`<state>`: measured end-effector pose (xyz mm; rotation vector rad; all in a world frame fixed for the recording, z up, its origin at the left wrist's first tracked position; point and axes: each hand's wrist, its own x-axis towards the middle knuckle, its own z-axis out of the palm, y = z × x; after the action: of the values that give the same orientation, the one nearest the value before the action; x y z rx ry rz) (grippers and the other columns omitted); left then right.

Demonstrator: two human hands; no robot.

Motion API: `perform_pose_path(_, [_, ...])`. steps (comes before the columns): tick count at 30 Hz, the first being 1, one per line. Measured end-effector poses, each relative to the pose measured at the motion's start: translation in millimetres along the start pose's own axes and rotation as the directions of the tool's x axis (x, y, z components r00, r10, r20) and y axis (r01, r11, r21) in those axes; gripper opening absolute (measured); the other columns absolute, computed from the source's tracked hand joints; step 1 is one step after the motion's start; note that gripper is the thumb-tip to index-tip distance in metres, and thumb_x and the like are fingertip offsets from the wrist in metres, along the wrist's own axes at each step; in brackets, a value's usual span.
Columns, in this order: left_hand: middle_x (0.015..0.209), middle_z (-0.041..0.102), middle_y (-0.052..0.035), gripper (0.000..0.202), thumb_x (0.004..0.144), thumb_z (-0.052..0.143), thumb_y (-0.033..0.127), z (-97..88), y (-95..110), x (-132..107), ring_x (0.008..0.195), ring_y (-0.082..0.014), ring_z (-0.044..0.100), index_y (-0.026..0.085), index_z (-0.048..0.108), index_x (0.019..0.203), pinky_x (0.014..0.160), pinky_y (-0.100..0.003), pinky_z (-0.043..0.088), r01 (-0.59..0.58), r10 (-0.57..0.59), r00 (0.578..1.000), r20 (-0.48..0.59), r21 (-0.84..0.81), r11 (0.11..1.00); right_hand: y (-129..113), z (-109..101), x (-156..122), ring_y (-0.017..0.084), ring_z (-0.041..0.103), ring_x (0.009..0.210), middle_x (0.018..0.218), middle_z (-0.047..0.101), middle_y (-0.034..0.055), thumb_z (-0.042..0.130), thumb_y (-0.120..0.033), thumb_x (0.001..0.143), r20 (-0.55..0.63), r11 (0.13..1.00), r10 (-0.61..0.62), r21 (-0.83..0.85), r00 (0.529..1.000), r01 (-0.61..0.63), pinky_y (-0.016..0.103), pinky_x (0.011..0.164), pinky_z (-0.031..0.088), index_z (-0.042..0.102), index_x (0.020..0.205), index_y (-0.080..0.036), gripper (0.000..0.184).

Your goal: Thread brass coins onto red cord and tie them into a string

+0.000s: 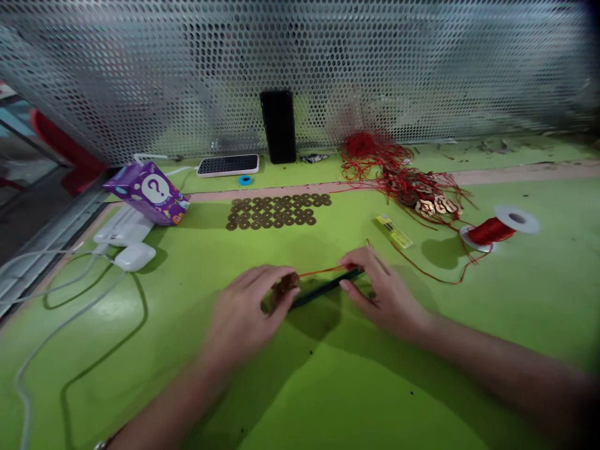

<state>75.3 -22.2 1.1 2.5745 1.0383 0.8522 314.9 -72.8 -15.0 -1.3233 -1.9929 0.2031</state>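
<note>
Between the thumb and fingers of my left hand (255,297) is a stack of brown coins (285,286), partly covered by the fingers. My right hand (382,287) pinches a dark green stick-like tool (325,289), which slants down toward the left hand. An orange-red cord (321,271) runs taut from the coins to the right fingers. Whether the tool's far end touches the coins is hidden. Red cord (435,275) also trails from near the right hand toward a white spool (515,220) wound with red thread.
Brown holed coins (276,212) lie in rows ahead. Behind the yellow packet (394,231) is a tangle of red cords (407,181) with gold pieces. Phones (279,128) stand and lie by the mesh screen. At left are a purple box (150,192) and a white charger (135,256) with cables.
</note>
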Motion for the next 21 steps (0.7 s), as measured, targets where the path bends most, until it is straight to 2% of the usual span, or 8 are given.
perform_pose_path(2, [0.090,0.074,-0.0026,0.017,0.093,0.058,0.030,-4.2,-9.9,2.4,0.071,-0.0177,0.068,0.021,0.068,0.105,0.064,-0.031,0.057,0.086,-0.090,0.996,0.028,0.117,0.989,1.5,0.0,-0.1,0.027,0.056,0.101,0.106,0.058,0.0121,0.053,-0.022,0.091,-0.090,0.990,-0.020,-0.139,0.996,0.008,0.043,0.083,0.048,0.057,0.113,-0.022,0.022])
perform_pose_path(4, [0.094,0.074,-0.0034,0.017,0.092,0.057,0.030,-6.4,-17.0,4.2,0.078,-0.0209,0.068,0.022,0.069,0.102,0.066,-0.033,0.056,0.130,-0.142,0.989,0.045,0.207,0.970,1.1,0.4,-1.8,0.028,0.052,0.104,0.111,0.055,0.0119,0.055,-0.022,0.090,-0.098,0.967,-0.097,-0.244,0.990,0.070,0.046,0.085,0.045,0.061,0.111,-0.024,0.022])
perform_pose_path(7, [0.099,0.073,-0.0044,0.017,0.092,0.056,0.031,-5.6,-21.2,4.5,0.090,-0.0241,0.066,0.022,0.069,0.099,0.072,-0.036,0.055,0.155,-0.183,0.980,0.076,0.281,0.947,-1.1,1.9,-4.4,0.029,0.050,0.106,0.115,0.056,0.0111,0.057,-0.024,0.091,0.059,0.942,-0.161,-0.290,0.985,0.171,0.046,0.084,0.043,0.067,0.110,-0.027,0.021])
perform_pose_path(11, [0.108,0.070,-0.0068,0.028,0.094,0.053,0.041,-4.7,-23.7,8.9,0.100,-0.0271,0.064,0.021,0.069,0.104,0.084,-0.044,0.054,0.195,-0.240,0.965,0.105,0.321,0.927,-1.8,4.1,-2.4,0.032,0.048,0.112,0.121,0.058,0.0126,0.061,-0.029,0.090,0.200,0.961,-0.013,-0.267,0.980,0.067,0.051,0.087,0.043,0.069,0.107,-0.025,0.019])
perform_pose_path(14, [0.116,0.068,-0.0104,0.037,0.095,0.052,0.048,-8.9,-38.2,27.1,0.108,-0.0293,0.062,0.019,0.067,0.111,0.090,-0.048,0.052,0.258,-0.299,0.948,0.104,0.297,0.919,-1.0,4.6,1.4,0.030,0.051,0.111,0.114,0.063,0.0101,0.061,-0.026,0.091,0.212,0.978,0.050,-0.210,0.976,-0.005,0.050,0.088,0.043,0.069,0.096,-0.025,0.010])
perform_pose_path(16, [0.121,0.066,-0.0124,0.035,0.095,0.052,0.045,-12.6,-57.2,48.3,0.104,-0.0283,0.063,0.019,0.066,0.113,0.087,-0.046,0.054,0.334,-0.369,0.924,0.100,0.257,0.907,0.3,4.9,3.9,0.028,0.053,0.109,0.110,0.065,0.0090,0.061,-0.024,0.091,0.217,0.990,0.048,-0.138,0.975,-0.018,0.050,0.090,0.043,0.067,0.093,-0.024,0.007])
perform_pose_path(18, [0.121,0.065,-0.0140,0.031,0.094,0.055,0.040,-14.9,-80.6,73.6,0.096,-0.0262,0.065,0.018,0.065,0.113,0.086,-0.044,0.054,0.425,-0.448,0.892,0.069,0.212,0.880,3.4,6.5,7.0,0.025,0.058,0.101,0.102,0.067,0.0077,0.060,-0.021,0.091,0.200,0.999,0.038,0.001,0.979,-0.040,0.048,0.089,0.045,0.064,0.093,-0.022,0.005])
perform_pose_path(21, [0.117,0.066,-0.0154,0.029,0.090,0.061,0.031,-13.1,-112.4,109.0,0.101,-0.0279,0.064,0.012,0.064,0.111,0.093,-0.042,0.050,0.531,-0.537,0.843,-0.027,0.197,0.824,11.8,12.2,14.1,0.019,0.062,0.088,0.091,0.066,0.0053,0.056,-0.024,0.093,0.083,0.950,0.091,0.291,0.992,-0.111,0.039,0.080,0.051,0.057,0.094,-0.021,0.003])
